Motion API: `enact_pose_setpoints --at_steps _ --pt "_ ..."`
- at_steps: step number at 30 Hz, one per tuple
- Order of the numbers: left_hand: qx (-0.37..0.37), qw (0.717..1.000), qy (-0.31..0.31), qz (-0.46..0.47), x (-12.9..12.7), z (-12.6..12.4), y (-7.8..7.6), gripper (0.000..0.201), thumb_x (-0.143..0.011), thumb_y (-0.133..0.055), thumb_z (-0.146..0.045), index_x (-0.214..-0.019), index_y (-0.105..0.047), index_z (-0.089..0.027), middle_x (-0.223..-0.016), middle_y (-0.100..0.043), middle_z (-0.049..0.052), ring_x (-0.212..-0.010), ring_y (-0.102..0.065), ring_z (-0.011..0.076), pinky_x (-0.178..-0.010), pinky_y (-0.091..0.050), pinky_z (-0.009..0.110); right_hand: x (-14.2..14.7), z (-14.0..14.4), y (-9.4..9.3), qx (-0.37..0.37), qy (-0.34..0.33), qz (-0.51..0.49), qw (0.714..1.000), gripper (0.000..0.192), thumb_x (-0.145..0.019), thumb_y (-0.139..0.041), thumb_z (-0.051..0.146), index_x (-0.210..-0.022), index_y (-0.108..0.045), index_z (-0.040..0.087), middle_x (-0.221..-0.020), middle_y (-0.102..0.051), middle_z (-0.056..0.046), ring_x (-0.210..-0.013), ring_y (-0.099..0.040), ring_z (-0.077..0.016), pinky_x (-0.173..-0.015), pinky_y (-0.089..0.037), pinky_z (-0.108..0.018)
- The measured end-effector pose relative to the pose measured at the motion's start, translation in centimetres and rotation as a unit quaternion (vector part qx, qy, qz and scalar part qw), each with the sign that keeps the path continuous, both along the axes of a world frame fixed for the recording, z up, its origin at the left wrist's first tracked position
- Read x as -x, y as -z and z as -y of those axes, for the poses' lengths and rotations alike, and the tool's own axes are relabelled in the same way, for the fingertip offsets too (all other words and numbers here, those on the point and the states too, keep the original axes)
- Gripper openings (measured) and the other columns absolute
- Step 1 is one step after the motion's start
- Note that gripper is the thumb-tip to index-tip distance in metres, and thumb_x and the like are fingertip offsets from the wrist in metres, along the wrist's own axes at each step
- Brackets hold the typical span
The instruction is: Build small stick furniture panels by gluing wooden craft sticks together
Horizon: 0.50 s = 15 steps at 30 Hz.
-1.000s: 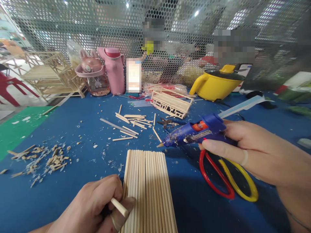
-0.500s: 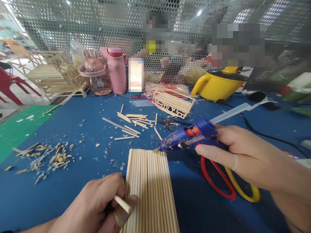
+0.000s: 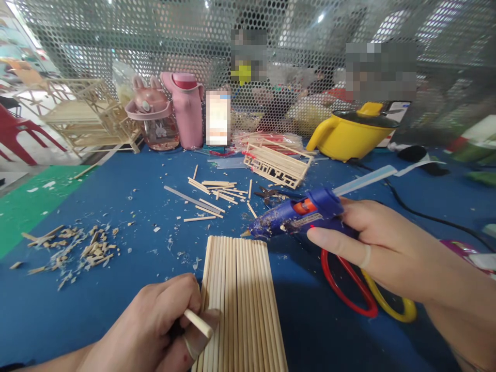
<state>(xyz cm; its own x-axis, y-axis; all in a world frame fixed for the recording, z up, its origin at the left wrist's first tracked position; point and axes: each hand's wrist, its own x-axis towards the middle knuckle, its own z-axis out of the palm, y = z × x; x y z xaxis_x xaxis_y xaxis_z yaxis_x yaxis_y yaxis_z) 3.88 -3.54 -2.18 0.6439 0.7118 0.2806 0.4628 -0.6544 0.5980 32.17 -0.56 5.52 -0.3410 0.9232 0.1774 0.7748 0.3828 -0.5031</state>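
Note:
A flat panel of round wooden sticks [image 3: 248, 305] laid side by side lies in front of me at the bottom middle. My left hand [image 3: 163, 320] is closed round a single wooden stick [image 3: 198, 324], its thumb touching the panel's left edge. In my right hand [image 3: 372, 253] is a blue hot glue gun [image 3: 294, 214] with a clear glue stick [image 3: 366, 180] out of its back. The nozzle points left, just above the panel's far end. Below the right hand lie scissors [image 3: 349, 305] with red and yellow handles, their blades hidden.
Beyond the panel lie short cut sticks [image 3: 217, 194], pliers [image 3: 267, 195] and a small stick model [image 3: 277, 164]. Wood scraps [image 3: 93, 248] litter the left. Pink bottle [image 3: 186, 111], phone [image 3: 217, 119] and yellow pot [image 3: 352, 135] stand at the back before a perforated metal screen [image 3: 155, 46].
The glue gun has shifted slightly left and its nozzle now sits a little higher at the panel's far edge. My left hand stays in place with its stick.

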Motion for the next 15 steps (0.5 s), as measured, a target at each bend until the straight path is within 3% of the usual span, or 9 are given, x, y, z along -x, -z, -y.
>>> enact_pose_setpoints --at_steps 4,9,15 --pt "0.01 1.0 0.003 0.003 0.1 0.09 0.14 0.027 -0.081 -0.047 -0.01 -0.071 -0.026 -0.023 -0.058 -0.038 -0.009 -0.047 -0.037 0.0053 -0.044 -0.032 0.014 -0.01 -0.01 0.33 0.0 -0.007 0.004 1.0 0.023 -0.081 -0.056 0.039 -0.096 -0.067 0.025 -0.09 -0.071 0.002 -0.078 -0.063 -0.023 -0.072 -0.049 -0.031" --pt "0.011 1.0 0.007 0.01 0.05 0.05 0.14 0.026 -0.081 -0.047 -0.009 -0.072 -0.027 -0.024 -0.058 -0.04 -0.009 -0.048 -0.038 0.0052 -0.045 -0.033 0.013 0.15 -0.02 0.64 0.007 0.02 0.01 1.0 0.017 -0.081 -0.056 0.037 -0.086 -0.067 0.026 -0.074 -0.069 0.005 -0.064 -0.061 -0.0196 -0.06 -0.048 -0.028" --pt "0.014 1.0 -0.002 0.027 -0.09 -0.01 -0.09 0.026 -0.079 -0.048 -0.008 -0.072 -0.028 -0.023 -0.059 -0.042 -0.009 -0.048 -0.039 0.0051 -0.045 -0.033 0.013 0.59 -0.1 0.87 0.0 0.005 0.005 1.0 0.021 -0.081 -0.055 0.037 -0.091 -0.068 0.024 -0.081 -0.069 -0.001 -0.077 -0.062 -0.0239 -0.074 -0.049 -0.033"
